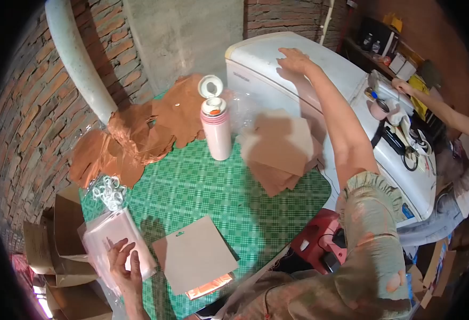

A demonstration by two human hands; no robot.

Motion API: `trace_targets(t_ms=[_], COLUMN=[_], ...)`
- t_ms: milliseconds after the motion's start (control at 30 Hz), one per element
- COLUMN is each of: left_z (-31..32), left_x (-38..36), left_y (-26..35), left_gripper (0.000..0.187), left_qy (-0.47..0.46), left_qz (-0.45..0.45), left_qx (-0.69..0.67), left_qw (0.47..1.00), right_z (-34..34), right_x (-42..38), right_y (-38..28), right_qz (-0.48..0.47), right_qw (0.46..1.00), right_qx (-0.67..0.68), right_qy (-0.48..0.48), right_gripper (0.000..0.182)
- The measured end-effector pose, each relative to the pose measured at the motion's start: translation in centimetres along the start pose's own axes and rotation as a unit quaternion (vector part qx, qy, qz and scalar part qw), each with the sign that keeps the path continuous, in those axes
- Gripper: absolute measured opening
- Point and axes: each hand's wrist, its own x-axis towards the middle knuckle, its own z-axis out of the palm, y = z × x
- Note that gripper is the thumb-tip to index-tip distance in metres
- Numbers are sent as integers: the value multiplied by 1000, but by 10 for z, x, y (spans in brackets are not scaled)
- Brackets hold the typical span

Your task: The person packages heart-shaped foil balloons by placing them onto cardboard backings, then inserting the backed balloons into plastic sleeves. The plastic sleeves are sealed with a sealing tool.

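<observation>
My left hand hovers at the table's left edge over a stack of clear plastic sleeves, fingers apart and holding nothing. Beside it, on the green checked tablecloth, lies a beige card with a hang slot; a strip of copper-coloured shiny film shows from under its lower edge. My right arm reaches far forward. At its end, my right hand is above the white appliance top, fingers stretched out and nothing in them. A pile of brown and beige cards sits below that arm.
A pink bottle with its lid flipped up stands mid-table. Brown sheets and copper film spread along the back left, near white cord. Cardboard boxes stand at left. At right, another person's arm reaches over a cluttered white surface.
</observation>
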Motion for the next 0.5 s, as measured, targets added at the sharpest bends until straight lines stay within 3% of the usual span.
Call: trace_targets(t_ms=[133, 200, 300, 400, 500], left_z=[-10, -15, -18, -18, -18], left_x=[-16, -21, -23, -24, -26], left_y=[6, 17, 21, 30, 36], left_gripper=[27, 18, 18, 18, 18], left_qy=[1, -1, -7, -16, -18], left_qz=[-11, -66, -62, -60, -48], left_qx=[-9, -35, -41, -45, -50], left_qw=[1000, 997, 997, 997, 997], right_z=[10, 4, 35, 75, 105], right_x=[-34, -83, -126, -145, -142], right_y=[-56, -88, -107, -131, -158], right_qz=[-150, -214, -194, -221, -265], right_qw=[960, 938, 911, 877, 829], right_qx=[225, 246, 309, 384, 479], right_qy=[-75, -117, -191, -185, -119], right_gripper=[77, 80, 91, 102, 102])
